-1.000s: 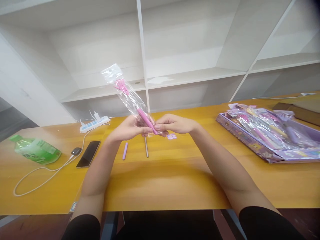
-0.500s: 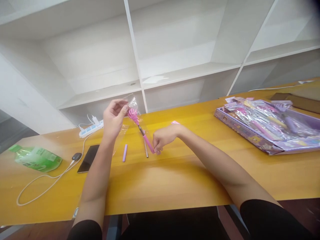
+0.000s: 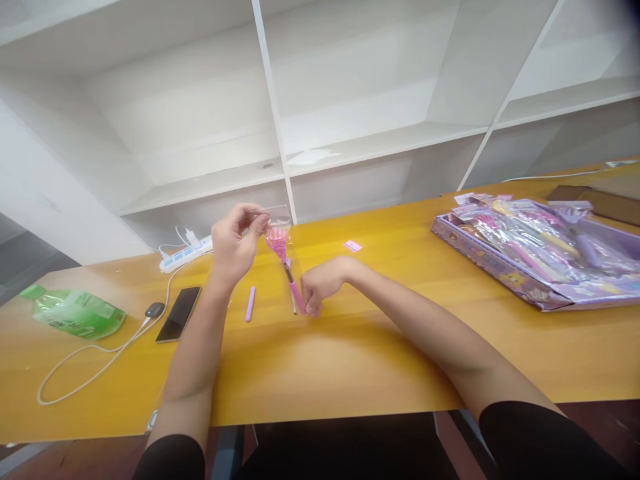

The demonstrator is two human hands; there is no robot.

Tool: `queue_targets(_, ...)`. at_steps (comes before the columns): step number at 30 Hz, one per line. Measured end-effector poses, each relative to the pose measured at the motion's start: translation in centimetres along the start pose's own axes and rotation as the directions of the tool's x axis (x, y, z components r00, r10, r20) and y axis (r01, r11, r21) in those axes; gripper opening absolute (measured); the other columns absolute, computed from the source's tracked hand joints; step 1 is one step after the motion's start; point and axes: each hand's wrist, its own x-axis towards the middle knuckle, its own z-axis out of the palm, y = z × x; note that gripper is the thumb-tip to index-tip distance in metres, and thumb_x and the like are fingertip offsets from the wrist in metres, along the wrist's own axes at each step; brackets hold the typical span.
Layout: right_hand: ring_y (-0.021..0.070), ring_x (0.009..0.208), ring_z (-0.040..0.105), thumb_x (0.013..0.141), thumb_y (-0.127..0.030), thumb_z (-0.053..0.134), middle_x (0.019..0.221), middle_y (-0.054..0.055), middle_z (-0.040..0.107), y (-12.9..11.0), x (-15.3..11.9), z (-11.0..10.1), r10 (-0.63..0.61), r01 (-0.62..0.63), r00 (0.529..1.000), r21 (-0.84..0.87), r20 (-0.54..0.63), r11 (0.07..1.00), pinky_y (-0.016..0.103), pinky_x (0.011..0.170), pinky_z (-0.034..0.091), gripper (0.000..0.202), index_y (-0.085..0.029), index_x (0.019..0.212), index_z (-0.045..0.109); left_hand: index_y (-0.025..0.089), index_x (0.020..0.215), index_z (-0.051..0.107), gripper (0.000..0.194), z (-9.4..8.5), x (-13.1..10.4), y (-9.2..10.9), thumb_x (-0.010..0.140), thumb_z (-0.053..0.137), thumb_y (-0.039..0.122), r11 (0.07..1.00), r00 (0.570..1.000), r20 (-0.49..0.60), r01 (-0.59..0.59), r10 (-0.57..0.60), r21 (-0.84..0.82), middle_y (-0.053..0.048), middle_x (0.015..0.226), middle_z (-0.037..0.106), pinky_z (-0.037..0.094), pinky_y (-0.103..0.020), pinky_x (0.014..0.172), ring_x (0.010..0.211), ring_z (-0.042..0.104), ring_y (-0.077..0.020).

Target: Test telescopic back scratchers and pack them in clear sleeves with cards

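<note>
A pink back scratcher (image 3: pixel 277 245) with a hand-shaped head and a dark metal neck slants above the table. Clear plastic bag (image 3: pixel 280 215) film surrounds its head; how far down the film reaches is hard to tell. My left hand (image 3: pixel 237 245) pinches the bag's upper edge beside the head. Around the lower end of the pink handle, my right hand (image 3: pixel 323 285) is closed. On the table just left of the handle lies a purple tube (image 3: pixel 251 304). A thin metal rod (image 3: pixel 295 307) shows partly behind the handle.
At right stands a purple box (image 3: pixel 480 267) of bagged back scratchers. A small pink card (image 3: pixel 353 246) lies beyond my right hand. To the left are a phone (image 3: pixel 179 315), a green bottle (image 3: pixel 77 313), a white cable (image 3: pixel 75 393) and a power strip (image 3: pixel 186 255). Shelving rises behind.
The back scratcher's head has come down slightly and the scratcher stands more upright. My left hand has shifted a little right, and my right hand slightly left. The pink card shows more fully.
</note>
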Motion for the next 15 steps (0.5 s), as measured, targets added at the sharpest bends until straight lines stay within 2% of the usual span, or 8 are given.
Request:
queue_targets(5,0.0243,0.106,0.079,0.087,-0.049,0.088,0.104,0.005,0.088,0.4,1.3,0.4,0.000,0.000,1.000,0.005,0.032,1.000,0.029,0.090,0.051,0.032,-0.017,0.087,0.088,0.022,0.087,0.073,0.046,-0.1,0.0,0.1,0.109,0.071,0.063,0.990,1.000,0.002,-0.001,0.001,0.141,0.000,0.067,0.073,0.055,-0.026,0.062,0.059,0.070,-0.0128)
queue_targets(8,0.0262,0.106,0.079,0.082,-0.060,0.092,0.101,0.006,0.088,0.4,2.0,0.8,0.009,-0.009,0.998,0.010,0.065,1.000,0.030,0.092,0.053,0.044,-0.017,0.088,0.088,0.022,0.081,0.068,0.048,0.1,-0.1,0.6,0.110,0.069,0.059,0.981,0.997,0.053,-0.056,0.047,0.186,0.001,0.066,0.073,0.051,-0.026,0.061,0.057,0.067,-0.0122)
queue_targets(11,0.0277,0.104,0.080,0.077,-0.065,0.094,0.095,0.007,0.086,0.2,2.6,1.2,0.034,-0.033,0.996,-0.006,0.081,0.999,0.031,0.090,0.053,0.049,-0.017,0.086,0.088,0.022,0.075,0.066,0.050,0.6,-0.3,1.2,0.112,0.067,0.056,0.971,0.994,0.083,-0.091,0.074,0.219,0.001,0.062,0.070,0.047,-0.027,0.059,0.055,0.064,-0.0117)
queue_targets(15,0.0269,0.102,0.080,0.080,-0.061,0.093,0.095,0.008,0.086,0.1,3.7,1.8,0.051,-0.049,0.995,-0.022,0.086,0.999,0.031,0.091,0.054,0.048,-0.015,0.093,0.089,0.022,0.062,0.060,0.064,1.1,-0.4,1.4,0.112,0.064,0.061,0.984,1.000,0.026,-0.004,-0.001,0.179,0.002,0.053,0.062,0.044,-0.028,0.055,0.048,0.058,-0.0114)
